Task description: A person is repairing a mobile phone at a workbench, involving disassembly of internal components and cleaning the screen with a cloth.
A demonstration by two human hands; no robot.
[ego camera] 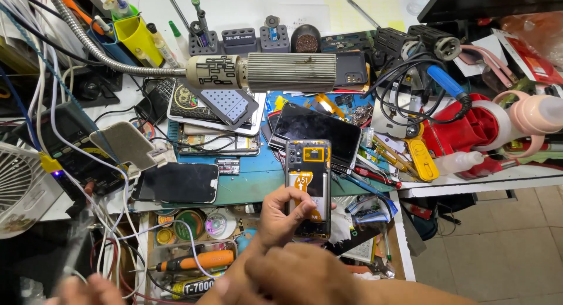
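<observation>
The left hand (287, 214) is gripping an opened smartphone (309, 185) with its back cover off, fingers curling over the left edge and lower part while the phone is standing upright above the front edge of the desk (258, 179). The right hand (302, 275) is sitting just below it, knuckles toward the camera; I cannot tell whether it is clenched or grasping anything. Just behind the opened phone a dark-screened phone (319, 132) is lying tilted on the blue mat (252, 185), and another black phone (176, 183) is lying flat to the left. An orange-handled screwdriver (196, 261) is resting in the tray below the desk edge, near the left wrist. A ribbed grey lamp head (275, 72) is hanging over the clutter on a gooseneck
</observation>
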